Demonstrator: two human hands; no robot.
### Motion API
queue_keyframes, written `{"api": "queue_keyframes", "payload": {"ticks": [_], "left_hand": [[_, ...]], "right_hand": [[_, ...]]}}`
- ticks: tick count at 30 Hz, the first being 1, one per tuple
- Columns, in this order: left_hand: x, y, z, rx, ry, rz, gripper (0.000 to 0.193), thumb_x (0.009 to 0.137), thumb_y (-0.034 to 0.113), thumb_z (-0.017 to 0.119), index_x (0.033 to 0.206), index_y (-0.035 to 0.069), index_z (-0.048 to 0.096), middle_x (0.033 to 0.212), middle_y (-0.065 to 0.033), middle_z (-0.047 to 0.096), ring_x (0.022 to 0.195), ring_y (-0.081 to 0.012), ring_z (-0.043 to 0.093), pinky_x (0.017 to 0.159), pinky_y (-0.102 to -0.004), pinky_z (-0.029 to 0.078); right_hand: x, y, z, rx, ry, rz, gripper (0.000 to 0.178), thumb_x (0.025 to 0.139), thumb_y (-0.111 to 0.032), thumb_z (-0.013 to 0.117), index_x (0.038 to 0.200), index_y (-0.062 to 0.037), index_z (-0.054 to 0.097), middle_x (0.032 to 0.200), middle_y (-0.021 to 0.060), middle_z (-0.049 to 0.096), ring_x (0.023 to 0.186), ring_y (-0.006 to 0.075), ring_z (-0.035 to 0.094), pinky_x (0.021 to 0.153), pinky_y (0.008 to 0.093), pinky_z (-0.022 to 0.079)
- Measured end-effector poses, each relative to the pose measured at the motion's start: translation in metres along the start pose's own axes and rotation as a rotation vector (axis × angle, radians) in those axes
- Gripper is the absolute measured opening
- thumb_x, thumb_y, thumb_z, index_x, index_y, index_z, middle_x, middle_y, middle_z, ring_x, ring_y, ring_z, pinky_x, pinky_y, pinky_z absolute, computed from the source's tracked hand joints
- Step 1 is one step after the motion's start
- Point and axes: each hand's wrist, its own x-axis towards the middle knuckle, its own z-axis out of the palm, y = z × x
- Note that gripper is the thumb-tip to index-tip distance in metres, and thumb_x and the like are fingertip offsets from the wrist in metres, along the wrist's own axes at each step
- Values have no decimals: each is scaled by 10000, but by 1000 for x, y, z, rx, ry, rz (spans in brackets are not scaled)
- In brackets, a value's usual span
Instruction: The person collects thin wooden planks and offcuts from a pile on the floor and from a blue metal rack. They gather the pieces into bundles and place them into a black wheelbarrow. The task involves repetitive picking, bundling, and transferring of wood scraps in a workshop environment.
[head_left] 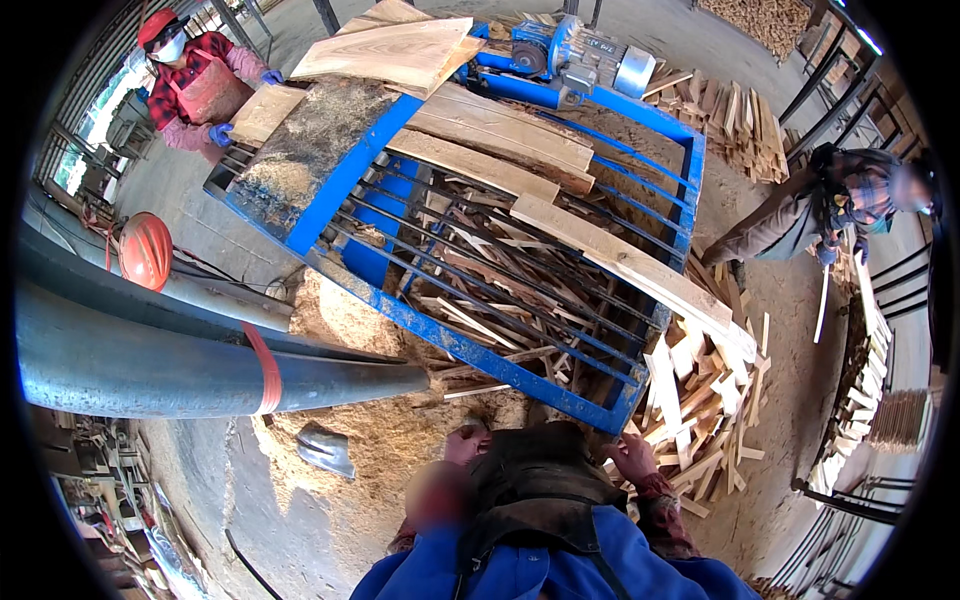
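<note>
Both my hands hang low at either side of the dark apron (540,465) on my front, close to the near edge of a blue metal frame (480,355). My left hand (466,444) is at the apron's left side above sawdust; its fingers are partly hidden, so its grip is unclear. My right hand (632,457) is by the frame's near right corner, fingers apart, with nothing visible in it. A long narrow board (630,265) lies across the frame's dark bars, its end jutting past the right side. Wider planks (500,130) lie further back.
A motor (590,55) is mounted at the frame's far side. Scrap strips (700,400) are heaped at right. A large grey pipe (200,360) juts in from the left, near a metal scoop (326,450). One co-worker (195,80) holds a board; another (840,205) stands right.
</note>
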Motion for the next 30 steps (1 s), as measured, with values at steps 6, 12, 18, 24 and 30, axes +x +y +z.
{"api": "queue_keyframes", "payload": {"ticks": [6, 12, 18, 24, 30], "left_hand": [[7, 15, 9, -1, 1, 43, 267, 858, 196, 638, 1000, -31, 630, 889, -121, 674, 781, -193, 658, 671, -306, 545], [3, 38, 28, -19, -42, 38, 311, 857, 216, 645, 1061, -16, 612, 886, -107, 673, 789, -187, 658, 678, -303, 543], [5, 46, 41, -34, -65, 46, 297, 861, 225, 642, 1038, -11, 612, 852, -95, 664, 742, -171, 645, 636, -292, 537], [-4, 45, 41, 30, -83, 92, 255, 864, 248, 642, 926, 4, 602, 813, -66, 643, 707, -147, 631, 611, -283, 524], [0, 17, 25, 34, -43, 12, 336, 846, 319, 652, 943, -1, 618, 831, -88, 654, 736, -166, 640, 611, -305, 530]], "right_hand": [[10, -18, -31, -63, -113, 15, 328, 801, -303, 680, 903, 8, 651, 815, 197, 660, 755, 318, 664, 675, 406, 524], [14, -8, -30, 11, -63, 29, 318, 800, -280, 689, 896, 21, 649, 800, 185, 667, 736, 306, 667, 671, 387, 529], [13, -13, -23, 61, 52, 32, 268, 797, -200, 700, 867, 51, 637, 748, 159, 669, 689, 234, 674, 630, 326, 532], [12, -15, -21, 75, 89, 21, 269, 781, -199, 708, 830, 51, 623, 752, 168, 668, 713, 251, 672, 648, 333, 535], [14, -10, -20, 62, 84, 12, 263, 782, -195, 701, 817, 52, 619, 744, 165, 667, 704, 252, 669, 645, 331, 533]]}}
